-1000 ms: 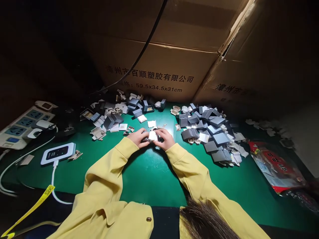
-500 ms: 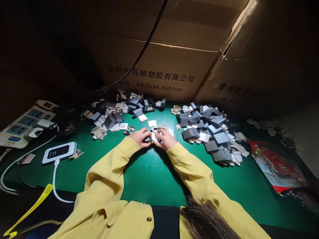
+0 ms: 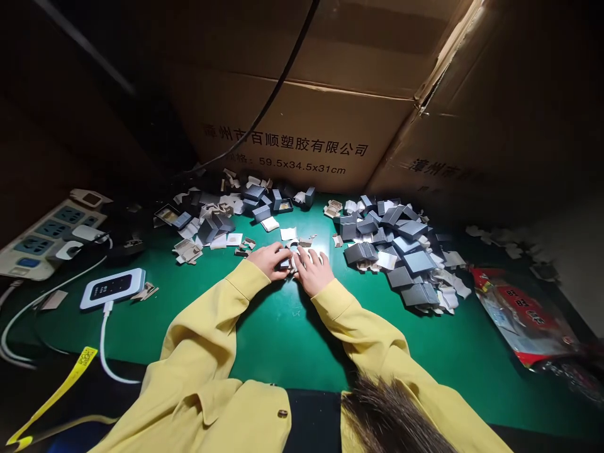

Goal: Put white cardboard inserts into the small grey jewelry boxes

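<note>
At the centre of the green table my left hand point(image 3: 268, 260) is closed round a small dark box point(image 3: 284, 262), partly hidden by the fingers. Against it, on the right, my right hand point(image 3: 313, 270) bends its fingers over a small whitish piece point(image 3: 293, 262), which looks like a card insert. How far this piece sits inside the box is hidden by the fingertips. Just beyond the hands lies a flat white card point(image 3: 288, 234), with a scrap of brown card point(image 3: 306, 241) beside it.
Piles of dark boxes with white inserts lie on the right point(image 3: 408, 236) and the back left point(image 3: 212, 223). Large cartons point(image 3: 292, 113) wall off the back. On the left are a power strip point(image 3: 47, 236) and a white cabled device point(image 3: 112, 289); a red snack bag point(image 3: 528, 314) is far right.
My right hand has flattened and spread its fingers further over the whitish piece. My left hand has shifted slightly right, still holding the box.
</note>
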Available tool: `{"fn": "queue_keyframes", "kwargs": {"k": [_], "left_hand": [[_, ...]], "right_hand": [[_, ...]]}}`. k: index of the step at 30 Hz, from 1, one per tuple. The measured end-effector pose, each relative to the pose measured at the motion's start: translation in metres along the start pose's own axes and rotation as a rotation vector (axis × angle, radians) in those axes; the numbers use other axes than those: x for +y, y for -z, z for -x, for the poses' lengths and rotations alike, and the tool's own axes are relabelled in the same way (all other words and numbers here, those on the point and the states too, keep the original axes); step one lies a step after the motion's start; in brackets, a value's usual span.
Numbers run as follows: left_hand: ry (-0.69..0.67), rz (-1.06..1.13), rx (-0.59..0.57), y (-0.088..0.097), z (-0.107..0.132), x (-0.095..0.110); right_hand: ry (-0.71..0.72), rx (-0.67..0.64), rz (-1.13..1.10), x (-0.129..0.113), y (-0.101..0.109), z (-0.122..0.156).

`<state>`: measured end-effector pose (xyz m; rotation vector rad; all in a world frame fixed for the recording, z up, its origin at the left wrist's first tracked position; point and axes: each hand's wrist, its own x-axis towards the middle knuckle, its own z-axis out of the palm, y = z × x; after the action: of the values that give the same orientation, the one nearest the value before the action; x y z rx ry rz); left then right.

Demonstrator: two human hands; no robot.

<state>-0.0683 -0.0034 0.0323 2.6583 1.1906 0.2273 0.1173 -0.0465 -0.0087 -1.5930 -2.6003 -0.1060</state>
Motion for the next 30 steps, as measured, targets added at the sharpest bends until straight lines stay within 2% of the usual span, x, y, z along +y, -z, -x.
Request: {"fn": "queue_keyframes", "kwargs": {"k": [7,14,19,24,30], "left_hand": [[-0.014,0.029,0.008,-0.002,-0.001,-0.001],[-0.023,0.115,0.055,-0.008,0.001,-0.008],[-0.069,0.164,0.042,-0.007,0.001,-0.011],[-0.086,0.183,0.034,-0.005,0.001,-0.012],[-0.061,0.186,0.002,-0.003,-0.001,-0.013]], "right_hand": [[0.000,0.073,-0.173,0.004,-0.019,0.000],[0.138,0.271,-0.317,0.023,-0.018,0.001],[0.227,0.305,-0.329,0.031,-0.016,0.000],[0.205,0.322,-0.347,0.032,-0.017,0.001],[0.105,0.406,-0.587,0.029,-0.012,-0.004]]}}
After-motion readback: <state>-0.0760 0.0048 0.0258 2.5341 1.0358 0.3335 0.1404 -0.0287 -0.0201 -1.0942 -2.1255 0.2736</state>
